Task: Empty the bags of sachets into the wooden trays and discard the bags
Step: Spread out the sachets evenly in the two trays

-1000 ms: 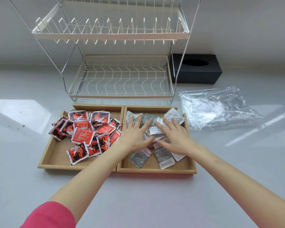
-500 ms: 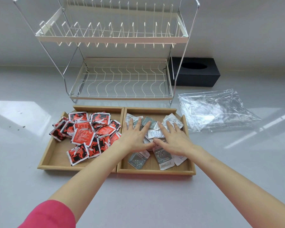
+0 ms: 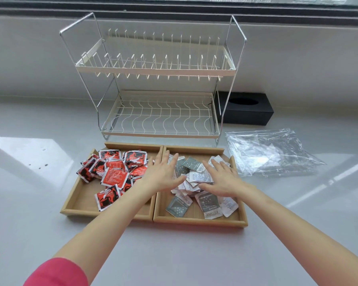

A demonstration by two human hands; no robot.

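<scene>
Both hands, left [image 3: 163,175] and right [image 3: 223,179], lie flat with fingers spread on the grey sachets [image 3: 196,178] in the right wooden tray [image 3: 198,220]. Behind stands a wire dish rack [image 3: 153,83]. Empty clear bags [image 3: 271,153] lie on the table [image 3: 174,254] right of the trays. Red sachets [image 3: 114,172] fill the left tray [image 3: 79,211].

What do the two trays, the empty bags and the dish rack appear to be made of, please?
The trays look like light unpainted wood, with faint grain and a matte finish. The empty bags seem to be thin clear plastic film, crinkled and glossy with glare. The dish rack appears to be shiny metal wire in its frame, with cream-coated shelves, possibly painted or plastic-coated.
</scene>
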